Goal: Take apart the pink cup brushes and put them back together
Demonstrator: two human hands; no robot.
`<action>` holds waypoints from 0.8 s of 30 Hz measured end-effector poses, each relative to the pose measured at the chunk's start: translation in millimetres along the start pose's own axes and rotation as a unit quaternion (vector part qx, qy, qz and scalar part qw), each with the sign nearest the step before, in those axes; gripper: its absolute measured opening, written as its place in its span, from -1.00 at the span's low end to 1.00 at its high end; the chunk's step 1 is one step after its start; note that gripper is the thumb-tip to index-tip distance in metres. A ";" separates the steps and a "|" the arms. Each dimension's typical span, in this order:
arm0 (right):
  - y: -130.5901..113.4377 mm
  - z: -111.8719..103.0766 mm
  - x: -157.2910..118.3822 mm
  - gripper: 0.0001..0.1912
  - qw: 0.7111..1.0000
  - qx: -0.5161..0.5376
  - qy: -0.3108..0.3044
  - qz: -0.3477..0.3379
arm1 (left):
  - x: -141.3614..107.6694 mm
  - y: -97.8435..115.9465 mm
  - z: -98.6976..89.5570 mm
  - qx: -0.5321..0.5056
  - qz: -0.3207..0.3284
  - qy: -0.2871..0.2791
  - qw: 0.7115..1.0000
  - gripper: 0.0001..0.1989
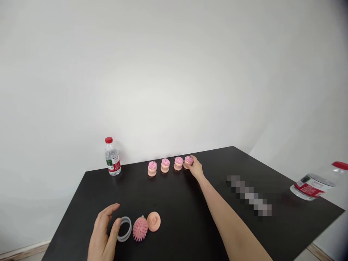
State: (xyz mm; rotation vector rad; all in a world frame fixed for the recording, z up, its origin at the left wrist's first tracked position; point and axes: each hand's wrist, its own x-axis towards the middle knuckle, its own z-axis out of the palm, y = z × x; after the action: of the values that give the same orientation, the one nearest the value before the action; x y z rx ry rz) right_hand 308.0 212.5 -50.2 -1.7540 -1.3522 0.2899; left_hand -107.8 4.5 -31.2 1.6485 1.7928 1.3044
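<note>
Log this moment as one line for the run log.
Right hand: on rightmost pink spiked massager, row of four | Left hand: beside clear ring, spiked head, peach base | Upright water bottle: far left

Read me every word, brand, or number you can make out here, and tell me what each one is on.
No words or numbers are readable.
Red-and-white label on the upright clear plastic bottle with a red cap: print too small to read.
Red-and-white label on the tilted clear plastic bottle with a red cap: too blurred to read.
Pixelated grey strip: nothing readable.
</note>
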 end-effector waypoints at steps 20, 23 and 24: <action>-136.2 -34.6 -250.2 -0.33 0.837 0.417 -0.342 -0.092 | -46.1 49.2 24.3 -0.030 0.268 -0.086 0.959 -0.50; -148.1 -32.1 -252.9 -0.32 0.867 0.353 -0.334 -0.108 | -49.4 46.7 27.0 -0.030 0.257 -0.081 0.963 -0.72; -150.6 -31.5 -252.4 -0.36 0.877 0.334 -0.329 -0.108 | -49.1 44.5 26.7 -0.025 0.263 -0.074 0.962 -0.75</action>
State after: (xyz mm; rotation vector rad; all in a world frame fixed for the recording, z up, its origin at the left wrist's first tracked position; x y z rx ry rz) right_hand 131.8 -19.1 1.8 -0.9264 -1.6256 1.1558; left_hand -49.5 -36.0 -23.3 2.2232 1.2650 1.3655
